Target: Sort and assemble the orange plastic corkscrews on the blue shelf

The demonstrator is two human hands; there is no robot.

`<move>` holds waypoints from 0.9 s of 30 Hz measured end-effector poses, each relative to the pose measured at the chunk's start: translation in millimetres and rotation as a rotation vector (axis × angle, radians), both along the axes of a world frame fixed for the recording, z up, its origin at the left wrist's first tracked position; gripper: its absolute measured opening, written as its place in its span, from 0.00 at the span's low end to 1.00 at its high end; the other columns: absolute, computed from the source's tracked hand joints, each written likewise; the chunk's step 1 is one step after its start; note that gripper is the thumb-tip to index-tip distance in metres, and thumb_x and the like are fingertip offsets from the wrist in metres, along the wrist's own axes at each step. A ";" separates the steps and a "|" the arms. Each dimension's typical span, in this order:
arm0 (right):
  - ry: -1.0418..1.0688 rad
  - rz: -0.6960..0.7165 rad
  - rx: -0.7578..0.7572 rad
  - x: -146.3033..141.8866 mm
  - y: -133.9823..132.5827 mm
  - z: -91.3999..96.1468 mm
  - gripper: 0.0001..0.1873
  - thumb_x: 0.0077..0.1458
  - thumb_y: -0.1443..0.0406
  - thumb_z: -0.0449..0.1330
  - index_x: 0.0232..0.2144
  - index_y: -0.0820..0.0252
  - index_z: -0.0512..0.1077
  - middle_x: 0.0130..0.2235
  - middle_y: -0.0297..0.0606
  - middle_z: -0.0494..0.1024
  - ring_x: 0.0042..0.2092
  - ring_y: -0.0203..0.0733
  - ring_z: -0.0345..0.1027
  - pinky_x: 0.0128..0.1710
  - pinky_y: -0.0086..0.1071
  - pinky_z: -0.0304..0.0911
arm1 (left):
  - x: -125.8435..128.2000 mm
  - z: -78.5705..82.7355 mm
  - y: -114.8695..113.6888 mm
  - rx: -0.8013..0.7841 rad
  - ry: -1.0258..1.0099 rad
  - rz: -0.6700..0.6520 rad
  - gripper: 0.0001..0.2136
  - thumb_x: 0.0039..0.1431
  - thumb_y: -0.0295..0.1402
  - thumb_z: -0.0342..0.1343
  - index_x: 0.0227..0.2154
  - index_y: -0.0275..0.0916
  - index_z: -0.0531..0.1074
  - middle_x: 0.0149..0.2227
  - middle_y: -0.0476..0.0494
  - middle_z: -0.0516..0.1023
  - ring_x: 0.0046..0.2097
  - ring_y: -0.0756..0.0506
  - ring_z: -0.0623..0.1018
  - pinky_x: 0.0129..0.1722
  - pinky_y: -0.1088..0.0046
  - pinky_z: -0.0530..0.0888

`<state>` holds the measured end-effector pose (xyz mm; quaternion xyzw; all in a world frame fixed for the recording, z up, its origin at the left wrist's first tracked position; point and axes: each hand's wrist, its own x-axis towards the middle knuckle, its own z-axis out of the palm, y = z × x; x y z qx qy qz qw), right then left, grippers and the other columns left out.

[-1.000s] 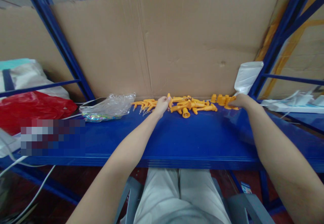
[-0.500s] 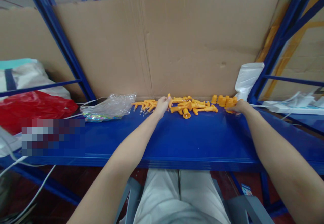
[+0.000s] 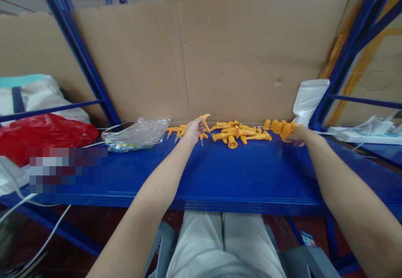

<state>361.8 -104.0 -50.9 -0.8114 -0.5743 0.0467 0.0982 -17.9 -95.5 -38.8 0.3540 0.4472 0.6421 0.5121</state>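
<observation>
My left hand (image 3: 195, 130) is closed around an orange plastic corkscrew (image 3: 205, 118); its curved handle juts out above the fingers and its metal spiral points down. Beside and behind that hand lie several more orange corkscrew handles (image 3: 174, 130) with metal spirals. To its right is a pile of assembled-looking orange corkscrews (image 3: 234, 133), one with its bell-shaped end facing me. At the right, my right hand (image 3: 300, 135) has its fingers curled at a group of short orange cup-shaped sleeves (image 3: 277, 126), pinching the nearest orange sleeve (image 3: 286, 132); the fingertips are partly hidden.
Everything lies on a blue metal shelf (image 3: 232, 173) with a cardboard sheet (image 3: 238, 56) behind. A clear plastic bag (image 3: 138, 131) lies left, beyond it a red bag (image 3: 44, 137). A white pouch (image 3: 309, 100) leans by the right post, near a white power strip (image 3: 361, 132).
My left hand has moved slightly left and lifted a corkscrew, whose handle and spiral now show. My right hand stays at the orange sleeves.
</observation>
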 end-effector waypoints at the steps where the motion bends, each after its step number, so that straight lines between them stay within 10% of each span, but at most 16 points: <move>1: 0.046 -0.028 -0.076 -0.7 0.3 0.9 0.08 0.54 0.66 0.59 0.27 0.66 0.70 0.26 0.44 0.75 0.27 0.40 0.70 0.27 0.31 0.64 | -3.2 0.2 1.0 -0.011 -0.014 0.013 0.02 0.57 0.28 0.56 0.30 0.36 0.72 0.18 0.54 0.65 0.18 0.56 0.67 0.21 0.81 0.67; 9: 0.069 -0.068 -0.129 -14.6 -10.4 10.3 0.11 0.58 0.63 0.57 0.32 0.69 0.71 0.31 0.48 0.74 0.31 0.41 0.70 0.29 0.31 0.64 | -21.1 -9.2 11.1 -0.144 0.014 0.058 0.07 0.65 0.34 0.50 0.38 0.37 0.69 0.21 0.51 0.70 0.19 0.54 0.72 0.23 0.78 0.71; 17: 0.048 -0.037 -0.136 -19.9 -16.8 15.8 0.11 0.56 0.64 0.58 0.24 0.64 0.68 0.23 0.40 0.70 0.28 0.39 0.68 0.28 0.30 0.63 | -18.7 -18.3 23.9 -0.106 0.122 0.037 0.12 0.50 0.11 0.53 0.29 0.34 0.69 0.21 0.50 0.70 0.23 0.54 0.73 0.27 0.80 0.72; 27: -0.062 0.066 -0.130 -28.9 -12.9 19.0 0.15 0.58 0.62 0.57 0.21 0.63 0.67 0.24 0.41 0.72 0.29 0.41 0.69 0.30 0.33 0.64 | -10.0 -30.5 20.9 0.074 0.383 0.068 0.19 0.39 0.07 0.54 0.30 0.37 0.66 0.36 0.43 0.76 0.46 0.47 0.78 0.44 0.77 0.73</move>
